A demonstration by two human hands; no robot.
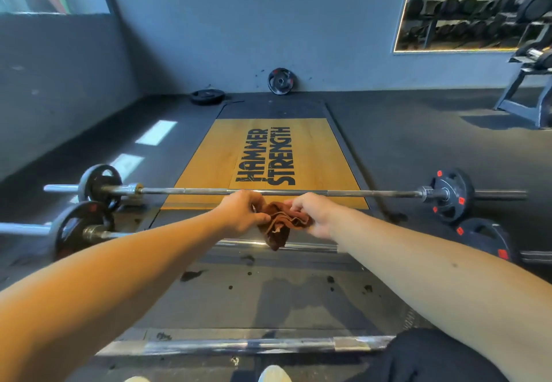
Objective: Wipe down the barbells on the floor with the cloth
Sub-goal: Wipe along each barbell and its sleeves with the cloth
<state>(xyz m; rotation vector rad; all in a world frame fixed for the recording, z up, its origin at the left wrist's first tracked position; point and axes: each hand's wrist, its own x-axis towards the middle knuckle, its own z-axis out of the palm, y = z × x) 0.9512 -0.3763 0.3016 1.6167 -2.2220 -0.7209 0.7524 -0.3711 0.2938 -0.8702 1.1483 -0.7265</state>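
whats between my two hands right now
The brown cloth, bunched up and pinched by both the left hand and the right hand, seen in the head view.

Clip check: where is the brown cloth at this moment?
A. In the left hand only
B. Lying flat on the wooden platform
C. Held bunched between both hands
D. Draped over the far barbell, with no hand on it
C: the left hand and the right hand each grip the cloth, which hangs bunched between them.
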